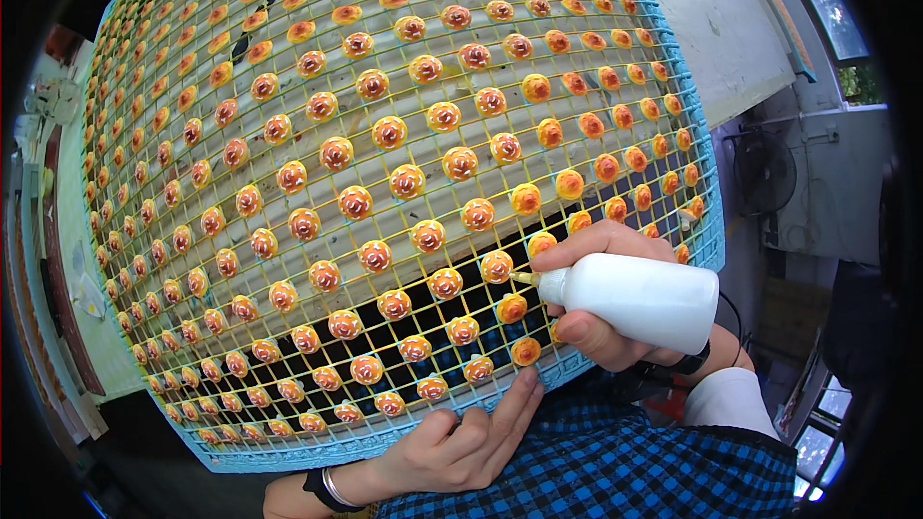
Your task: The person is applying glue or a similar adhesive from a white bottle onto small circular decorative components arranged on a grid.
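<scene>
My right hand (608,338) is wrapped round a white squeeze bottle (642,298) lying on its side, its narrow yellowish nozzle (525,279) pointing left. The nozzle tip meets, or nearly meets, an orange rosette (496,267) with white marks. Rows of such small rosettes sit on a yellow wire grid (423,327) with a light-blue rim (385,452). Those left of the nozzle carry white strokes; a plain orange rosette (526,351) and several others on the right have none. At the near rim rests my left hand (471,447), empty, forefinger stretched toward that plain rosette, other fingers partly bent.
The grid lies over a pale surface with dark gaps beneath its near part. A light tabletop (721,29) stands at the far right, with a black fan (764,163) beyond. Wooden strips (43,327) line the left side. My blue-checked clothing (615,452) is close to the near rim.
</scene>
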`<state>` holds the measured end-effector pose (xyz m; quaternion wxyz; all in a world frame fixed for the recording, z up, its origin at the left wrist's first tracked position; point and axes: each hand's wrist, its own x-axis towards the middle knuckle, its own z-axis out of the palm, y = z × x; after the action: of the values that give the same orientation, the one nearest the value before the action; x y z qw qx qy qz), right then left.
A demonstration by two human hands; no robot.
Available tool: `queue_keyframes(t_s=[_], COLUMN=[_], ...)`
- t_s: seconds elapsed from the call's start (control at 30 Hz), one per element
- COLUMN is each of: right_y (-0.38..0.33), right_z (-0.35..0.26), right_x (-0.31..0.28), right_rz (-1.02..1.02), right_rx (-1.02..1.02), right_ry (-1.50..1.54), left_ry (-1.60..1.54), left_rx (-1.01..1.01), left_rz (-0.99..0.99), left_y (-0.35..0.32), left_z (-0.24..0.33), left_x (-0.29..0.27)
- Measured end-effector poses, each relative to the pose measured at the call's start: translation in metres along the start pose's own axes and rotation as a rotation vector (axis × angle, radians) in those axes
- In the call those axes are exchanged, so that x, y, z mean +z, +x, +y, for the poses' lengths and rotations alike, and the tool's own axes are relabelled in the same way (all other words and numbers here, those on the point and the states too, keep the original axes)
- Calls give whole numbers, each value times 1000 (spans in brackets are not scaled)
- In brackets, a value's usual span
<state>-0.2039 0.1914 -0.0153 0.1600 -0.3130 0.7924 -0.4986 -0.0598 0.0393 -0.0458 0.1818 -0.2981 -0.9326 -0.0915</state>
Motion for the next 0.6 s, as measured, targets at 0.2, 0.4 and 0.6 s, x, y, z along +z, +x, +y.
queue_keyframes(t_s=[0.2,0.4,0.6], right_y=[1,1,-6], right_z=[-1,-1,-3], right_x=[0,-2,-2], right_rz=[-12,-31,43], right_rx=[-7,24,57], right_ry=[-40,-17,175], left_ry=[-3,0,3], left_rx=[-7,-7,12], left_rz=[3,9,10], left_y=[-1,-1,-1], left_z=[0,1,-1], left_x=[1,1,2])
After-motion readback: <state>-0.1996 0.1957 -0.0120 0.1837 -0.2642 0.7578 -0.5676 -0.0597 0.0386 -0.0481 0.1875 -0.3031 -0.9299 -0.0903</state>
